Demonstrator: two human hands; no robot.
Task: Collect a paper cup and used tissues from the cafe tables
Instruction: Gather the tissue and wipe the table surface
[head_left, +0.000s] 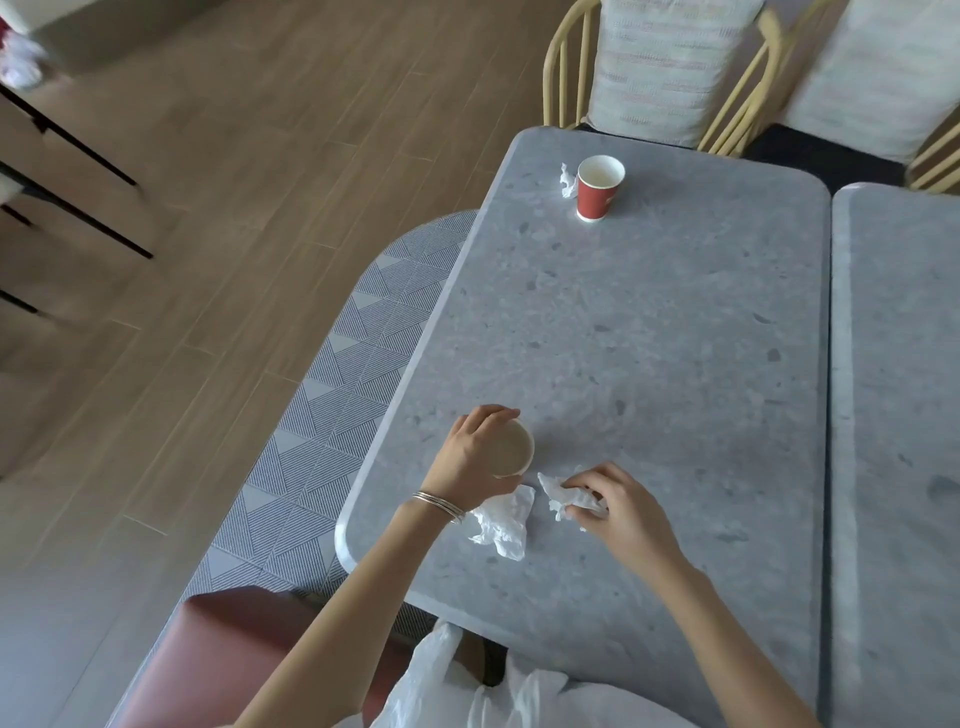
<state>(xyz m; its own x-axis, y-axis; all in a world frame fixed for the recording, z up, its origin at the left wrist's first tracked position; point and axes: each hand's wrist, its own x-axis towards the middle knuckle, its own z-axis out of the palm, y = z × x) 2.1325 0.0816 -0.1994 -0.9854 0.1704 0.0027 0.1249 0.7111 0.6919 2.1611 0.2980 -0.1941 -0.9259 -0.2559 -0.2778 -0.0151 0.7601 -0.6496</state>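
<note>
At the near end of the grey table, I am watching the left hand curling its fingers round a paper cup while the right hand is pinching a crumpled tissue just right of that cup, a second tissue lying by the left wrist.

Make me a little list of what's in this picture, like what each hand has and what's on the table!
left grip: hand holds a paper cup
right grip: hand pinches a crumpled tissue
loose tissue: on the table, by the left wrist
red cup: upright at the table's far end
small tissue: just left of the red cup
bag: white plastic, at the near edge below the table
</note>
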